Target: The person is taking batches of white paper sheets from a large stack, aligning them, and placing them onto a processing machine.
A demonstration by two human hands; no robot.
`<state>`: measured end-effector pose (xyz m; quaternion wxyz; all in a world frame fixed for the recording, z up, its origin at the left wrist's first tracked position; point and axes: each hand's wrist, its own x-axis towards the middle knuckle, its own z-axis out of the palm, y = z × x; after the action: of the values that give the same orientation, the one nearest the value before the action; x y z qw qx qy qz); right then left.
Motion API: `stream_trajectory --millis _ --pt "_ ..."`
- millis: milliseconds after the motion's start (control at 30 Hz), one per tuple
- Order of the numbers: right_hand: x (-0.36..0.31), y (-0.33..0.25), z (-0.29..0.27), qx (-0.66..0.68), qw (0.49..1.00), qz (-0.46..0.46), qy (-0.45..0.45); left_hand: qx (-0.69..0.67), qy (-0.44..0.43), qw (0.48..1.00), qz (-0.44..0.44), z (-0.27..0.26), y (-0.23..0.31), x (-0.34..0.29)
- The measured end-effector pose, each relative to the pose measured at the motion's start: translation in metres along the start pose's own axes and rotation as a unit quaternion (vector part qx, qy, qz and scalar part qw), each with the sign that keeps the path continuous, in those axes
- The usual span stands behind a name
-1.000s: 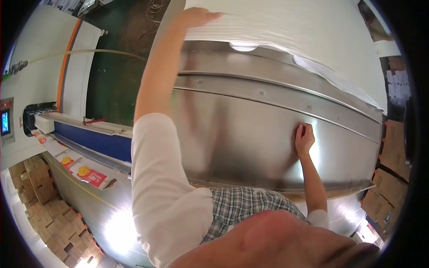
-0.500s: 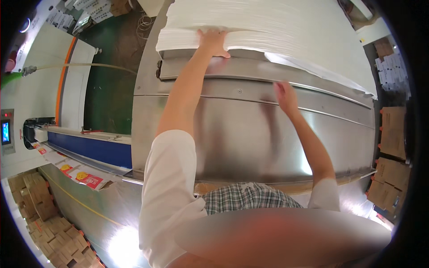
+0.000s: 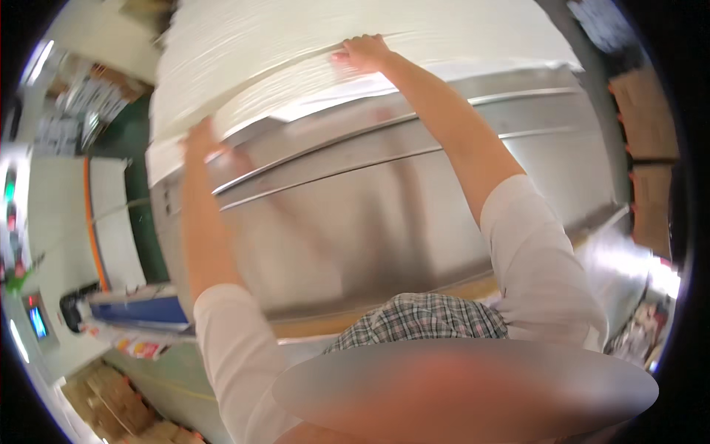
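Observation:
A broad stack of thin white sheets (image 3: 251, 44) lies over the far part of a metal worktable (image 3: 355, 222). A long ridge in its top layers runs between my two hands. My right hand (image 3: 364, 54) is closed on these layers at the ridge's right end, fingers curled. At the front left edge of the stack, my left hand (image 3: 201, 140) grips the layers, fingers on top and thumb lower; motion blurs it. Exactly how many sheets either hand holds is hidden.
A metal rail (image 3: 325, 140) crosses the table in front of the stack. To the left stand a pale machine with a lit screen (image 3: 37, 323) and a blue-sided conveyor (image 3: 140, 311) carrying printed pieces. Cardboard piles (image 3: 643, 111) stand on the right, and more cartons (image 3: 107, 399) at lower left.
My right hand has risen from over the metal surface onto the sheets and closed there. My left hand has shifted left along the stack's front edge. The whole view has turned.

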<state>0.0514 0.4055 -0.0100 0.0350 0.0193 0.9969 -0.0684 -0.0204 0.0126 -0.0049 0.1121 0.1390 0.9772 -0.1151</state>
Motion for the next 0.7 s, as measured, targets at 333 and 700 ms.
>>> stream_trajectory --millis 333,700 --pt "-0.105 0.320 -0.053 -0.075 0.988 0.074 -0.117 0.095 -0.088 0.983 -0.134 -0.005 0.029 -0.004" --pt "-0.165 0.596 -0.081 0.098 0.954 -0.274 -0.075 0.050 -0.058 0.997 -0.018 0.034 -0.031 0.030"
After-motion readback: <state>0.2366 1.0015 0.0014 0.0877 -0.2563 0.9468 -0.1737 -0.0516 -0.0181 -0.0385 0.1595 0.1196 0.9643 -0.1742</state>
